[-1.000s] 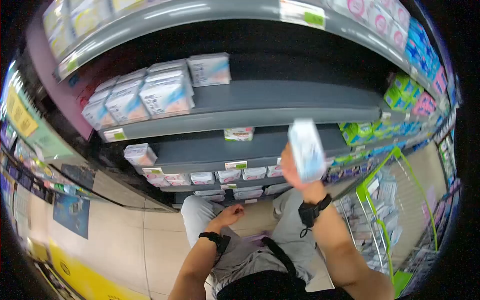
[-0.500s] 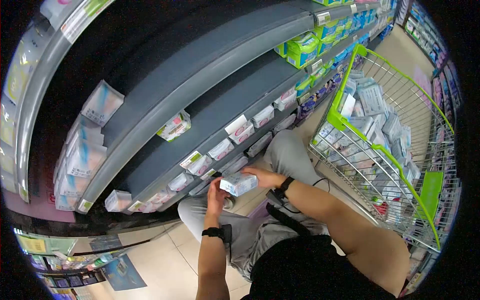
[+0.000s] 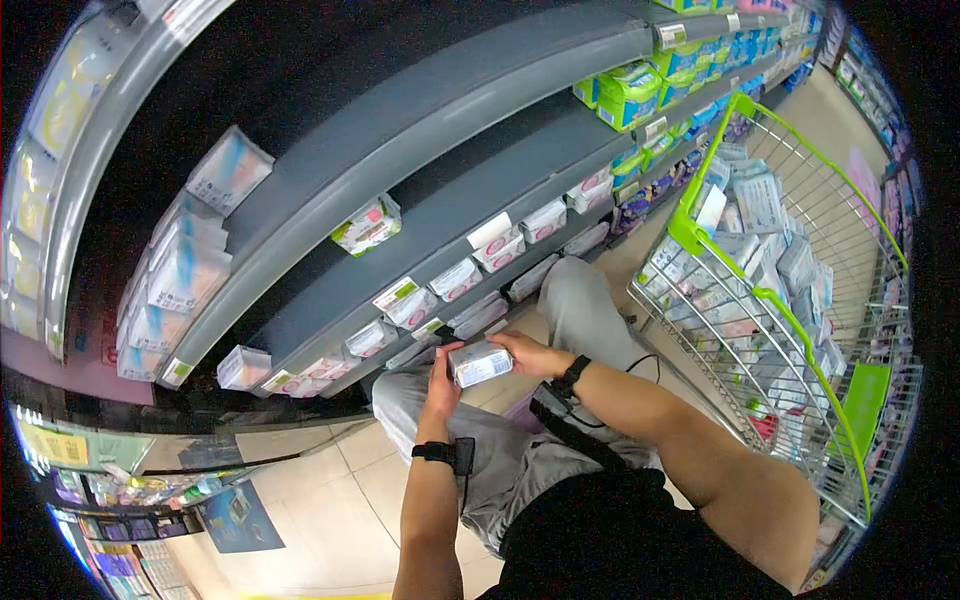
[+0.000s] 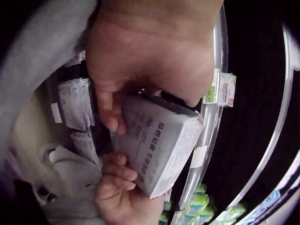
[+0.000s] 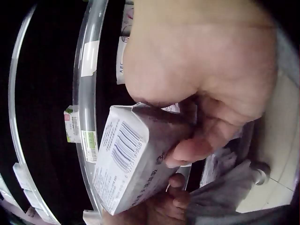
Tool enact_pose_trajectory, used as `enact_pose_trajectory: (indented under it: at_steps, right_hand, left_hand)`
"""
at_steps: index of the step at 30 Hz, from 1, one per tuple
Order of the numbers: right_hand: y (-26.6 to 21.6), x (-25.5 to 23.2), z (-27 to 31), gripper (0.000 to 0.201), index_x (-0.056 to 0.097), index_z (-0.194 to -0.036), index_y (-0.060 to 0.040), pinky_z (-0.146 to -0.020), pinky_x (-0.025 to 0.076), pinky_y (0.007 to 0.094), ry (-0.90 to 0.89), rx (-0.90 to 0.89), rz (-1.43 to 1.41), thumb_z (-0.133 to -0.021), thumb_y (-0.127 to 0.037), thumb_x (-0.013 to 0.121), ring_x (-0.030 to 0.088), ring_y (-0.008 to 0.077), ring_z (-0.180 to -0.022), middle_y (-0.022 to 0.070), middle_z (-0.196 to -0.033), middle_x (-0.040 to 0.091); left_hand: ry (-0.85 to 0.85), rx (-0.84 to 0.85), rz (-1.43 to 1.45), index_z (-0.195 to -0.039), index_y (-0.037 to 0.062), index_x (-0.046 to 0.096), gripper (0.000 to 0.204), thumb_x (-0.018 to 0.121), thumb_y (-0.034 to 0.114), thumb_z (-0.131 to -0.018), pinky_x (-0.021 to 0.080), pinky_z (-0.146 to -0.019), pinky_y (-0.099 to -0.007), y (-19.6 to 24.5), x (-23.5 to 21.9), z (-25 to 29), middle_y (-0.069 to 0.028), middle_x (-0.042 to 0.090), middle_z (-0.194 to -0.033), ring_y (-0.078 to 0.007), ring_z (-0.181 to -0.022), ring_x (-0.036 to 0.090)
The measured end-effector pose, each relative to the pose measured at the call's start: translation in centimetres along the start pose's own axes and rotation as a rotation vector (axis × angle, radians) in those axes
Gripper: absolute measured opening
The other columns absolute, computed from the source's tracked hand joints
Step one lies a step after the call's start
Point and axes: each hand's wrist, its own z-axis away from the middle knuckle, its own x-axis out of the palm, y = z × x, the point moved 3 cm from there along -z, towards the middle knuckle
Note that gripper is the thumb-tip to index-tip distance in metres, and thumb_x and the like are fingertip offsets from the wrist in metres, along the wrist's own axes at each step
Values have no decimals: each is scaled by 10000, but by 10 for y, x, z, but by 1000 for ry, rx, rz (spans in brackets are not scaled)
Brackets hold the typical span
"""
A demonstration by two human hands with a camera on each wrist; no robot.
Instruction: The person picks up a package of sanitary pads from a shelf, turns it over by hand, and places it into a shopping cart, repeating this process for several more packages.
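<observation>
The pack (image 3: 481, 364) is held in the air between both hands, above the person's lap and just in front of the lower shelves. The left hand (image 3: 438, 388) grips one end, its fingers clamped on the pack. The right hand (image 3: 533, 357) holds the other end, its fingers also clamped on it. The pack sits tilted; the right wrist view shows a barcode (image 5: 125, 146) on its narrow side.

Surroundings, as observed: the two bent legs (image 3: 592, 310) lie below and either side of the pack, one knee close to the lowest shelf. A shopping cart (image 3: 772, 296) with a green rim stands on the person's right, loaded with a loose heap of packs (image 3: 762, 203). The right forearm, a knee and the cart's wire side come between the held pack and that heap.

On the shelving ahead, a stack (image 3: 188, 270) of white, blue and pink packs occupies the far left of a higher shelf. Below it a single pack (image 3: 243, 369) rests at the shelf's left end. A small green-and-white box (image 3: 367, 225) stands apart near the middle. A row of ring-marked packs (image 3: 455, 279) lines a low shelf, behind price tags (image 3: 395, 293) in places. Bright green packs (image 3: 630, 95) stand farther along, toward the cart. Black bands with small devices are strapped round both wrists.
</observation>
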Motion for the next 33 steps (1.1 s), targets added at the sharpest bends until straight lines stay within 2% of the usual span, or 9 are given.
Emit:
enact_pose_trajectory:
  at_steps: [2, 6, 9, 13, 15, 17, 21, 27, 33]
  right_hand:
    - [2, -1, -1, 365, 610, -1115, -66, -683, 524, 255, -28, 41, -15, -968, -389, 525, 634, 88, -853, 13, -988, 654]
    - [10, 2, -6, 394, 603, -1145, -65, -716, 528, 261, 4, 66, 151, -977, -406, 503, 635, 91, -874, 15, -1010, 655]
    - [13, 6, -14, 408, 592, -1152, -74, -710, 524, 268, 3, 45, 161, -983, -427, 479, 631, 97, -847, 12, -991, 648]
    - [10, 6, -26, 402, 539, -1210, -104, -661, 505, 270, -37, -12, 11, -986, -430, 471, 613, 114, -773, 17, -983, 633]
    - [3, 7, -30, 392, 515, -1228, -129, -643, 500, 279, -71, -65, -2, -983, -434, 478, 600, 120, -737, 17, -980, 613]
    - [-11, 21, -21, 377, 504, -1216, -157, -630, 505, 296, -123, -177, 50, -975, -447, 494, 588, 123, -701, 13, -969, 586]
    - [-7, 18, -32, 369, 469, -1237, -155, -601, 483, 276, -163, -169, -83, -977, -415, 511, 567, 104, -668, 5, -953, 577]
    - [-21, 6, -25, 377, 487, -1220, -141, -582, 465, 245, -62, -189, 107, -976, -428, 508, 558, 85, -648, -10, -911, 584]
    - [-30, 3, -25, 381, 487, -1203, -125, -634, 450, 228, -43, -174, 224, -988, -440, 473, 525, 66, -715, -14, -956, 573]
  left_hand:
    - [-16, -20, 32, -1221, 94, 562, 499, 396, 508, -997, 479, -863, -325, 4, 0, 4, -64, 603, -1096, -186, -992, 583]
    - [133, 159, -327, -1174, 73, 586, 478, 430, 486, -992, 492, -798, -291, -11, -24, -8, -79, 615, -1050, -173, -930, 601]
    - [120, 110, -226, -1144, 55, 596, 484, 444, 486, -987, 483, -807, -282, -13, -31, -13, -71, 624, -1010, -165, -915, 604]
    - [167, -35, -112, -1107, 62, 616, 493, 391, 488, -1001, 487, -550, -262, 5, -21, 0, -58, 647, -886, -144, -628, 597]
    - [278, 33, -2, -1079, 48, 586, 474, 344, 452, -1024, 448, -408, -280, -4, -30, -16, -76, 649, -798, -160, -476, 550]
    - [262, 54, 106, -1052, 44, 572, 473, 322, 444, -1033, 465, -423, -294, 4, -21, -17, -81, 645, -797, -162, -503, 558]
    - [293, 75, 130, -1031, 40, 567, 487, 308, 452, -1034, 486, -450, -318, 9, -1, -26, -89, 642, -793, -171, -532, 556]
    - [283, -38, 104, -1043, 73, 581, 550, 260, 520, -1021, 485, -499, -342, -4, -5, -49, -96, 657, -848, -194, -601, 575]
    - [109, -110, 221, -1143, 73, 593, 658, 265, 616, -968, 493, -505, -354, -9, -8, -64, -98, 689, -978, -242, -721, 637]
